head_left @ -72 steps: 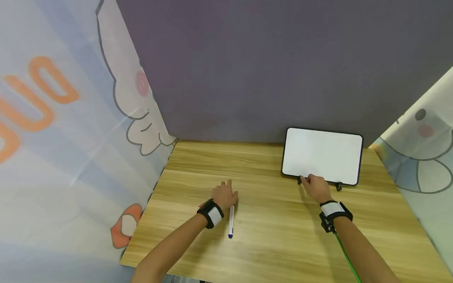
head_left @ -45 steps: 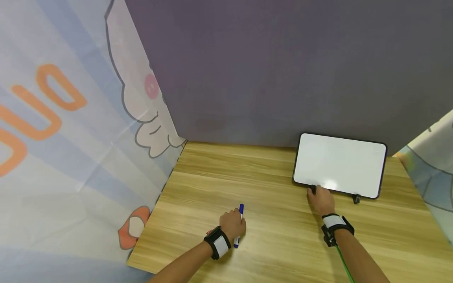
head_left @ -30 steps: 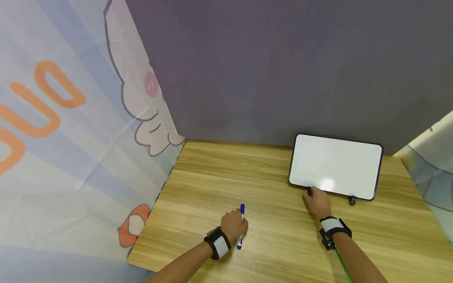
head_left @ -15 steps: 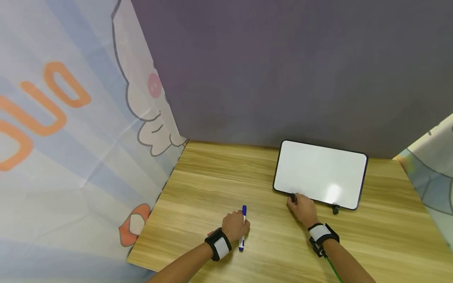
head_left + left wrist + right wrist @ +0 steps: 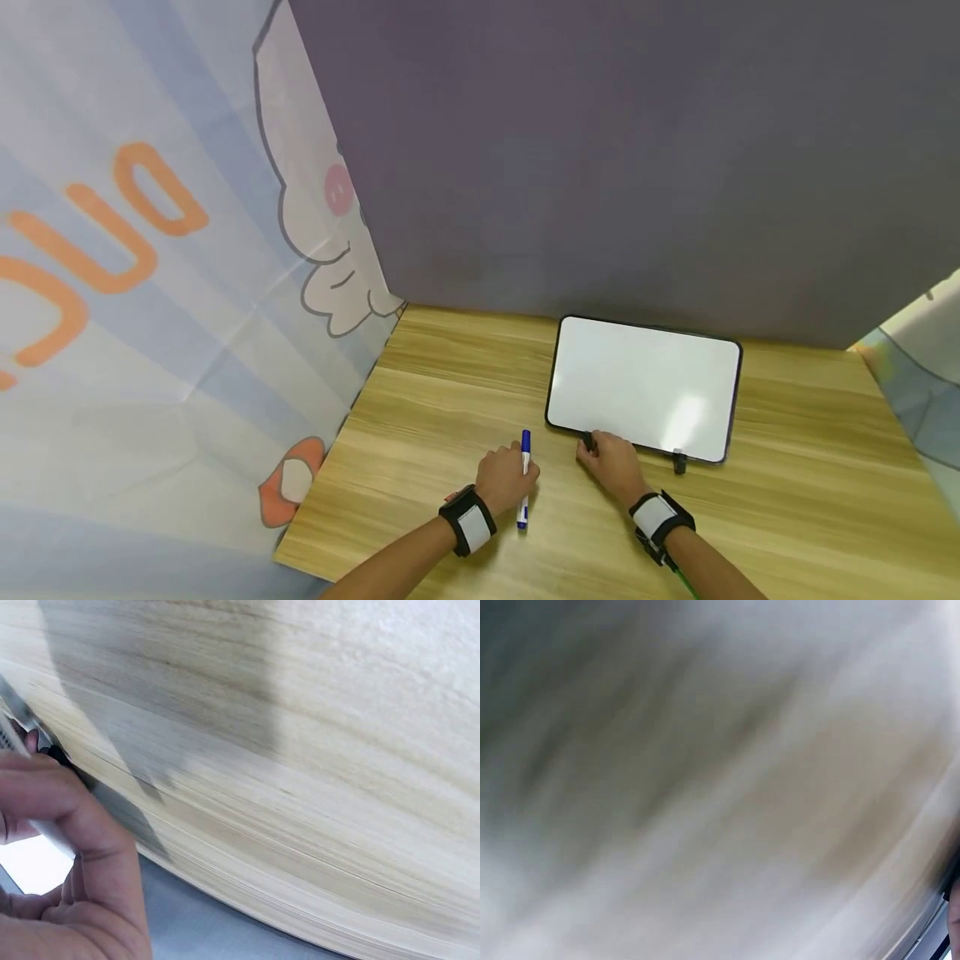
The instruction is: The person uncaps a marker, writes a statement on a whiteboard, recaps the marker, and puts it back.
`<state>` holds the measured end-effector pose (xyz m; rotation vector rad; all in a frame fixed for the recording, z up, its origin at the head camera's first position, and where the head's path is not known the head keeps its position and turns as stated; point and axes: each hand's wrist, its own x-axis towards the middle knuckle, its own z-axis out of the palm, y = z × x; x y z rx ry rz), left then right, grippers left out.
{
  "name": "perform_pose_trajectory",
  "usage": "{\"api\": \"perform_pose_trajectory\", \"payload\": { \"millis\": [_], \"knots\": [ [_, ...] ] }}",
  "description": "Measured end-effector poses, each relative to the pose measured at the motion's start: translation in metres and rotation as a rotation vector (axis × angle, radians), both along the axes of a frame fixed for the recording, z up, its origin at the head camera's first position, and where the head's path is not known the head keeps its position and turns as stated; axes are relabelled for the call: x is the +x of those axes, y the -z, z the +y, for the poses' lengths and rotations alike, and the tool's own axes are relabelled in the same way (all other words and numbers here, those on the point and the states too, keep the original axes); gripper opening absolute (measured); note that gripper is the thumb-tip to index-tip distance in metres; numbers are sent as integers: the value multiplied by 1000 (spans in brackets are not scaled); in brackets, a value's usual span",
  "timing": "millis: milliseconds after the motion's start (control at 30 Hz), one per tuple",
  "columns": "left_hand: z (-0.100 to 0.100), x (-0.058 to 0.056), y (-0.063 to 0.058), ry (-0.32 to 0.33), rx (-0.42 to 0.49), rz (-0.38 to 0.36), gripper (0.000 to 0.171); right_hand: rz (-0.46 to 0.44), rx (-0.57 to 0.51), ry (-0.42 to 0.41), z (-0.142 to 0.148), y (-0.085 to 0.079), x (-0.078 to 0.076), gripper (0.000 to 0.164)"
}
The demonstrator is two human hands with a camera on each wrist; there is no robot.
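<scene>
A whiteboard (image 5: 637, 383) with a black frame leans back on small black feet near the rear of the table. My right hand (image 5: 617, 468) grips the board's left black foot (image 5: 588, 441) at its lower edge; the right foot (image 5: 679, 462) shows free beside it. To the left, my left hand (image 5: 504, 479) holds a white marker with blue ends (image 5: 526, 442), its fingers curled round the middle of the barrel. Part of the barrel is hidden by the fingers. In the left wrist view the curled left hand (image 5: 82, 847) shows close up. Motion blur covers most of the right wrist view.
Both hands work over a wood-grain table (image 5: 442, 375). A dark grey panel (image 5: 585, 167) stands along its back edge. Printed fabric (image 5: 187, 350) with cartoon figures hangs at the left, and more cloth (image 5: 930, 375) at the right. Each wrist wears a strap.
The left hand took hold of the marker and drew it nearer the body. The right hand moved the whiteboard leftward and toward the body, closer to the left hand.
</scene>
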<state>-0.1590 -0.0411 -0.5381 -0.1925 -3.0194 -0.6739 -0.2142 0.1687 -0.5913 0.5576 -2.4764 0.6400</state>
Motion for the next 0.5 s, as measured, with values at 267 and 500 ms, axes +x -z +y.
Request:
{"api": "perform_pose_trajectory", "payload": {
  "millis": [267, 500],
  "knots": [
    [-4, -7, -5, -10, 71, 22, 24, -34, 1, -79, -22, 2, 7, 31],
    [-7, -14, -12, -12, 67, 55, 24, -113, -14, -107, -37, -2, 11, 31]
  ]
}}
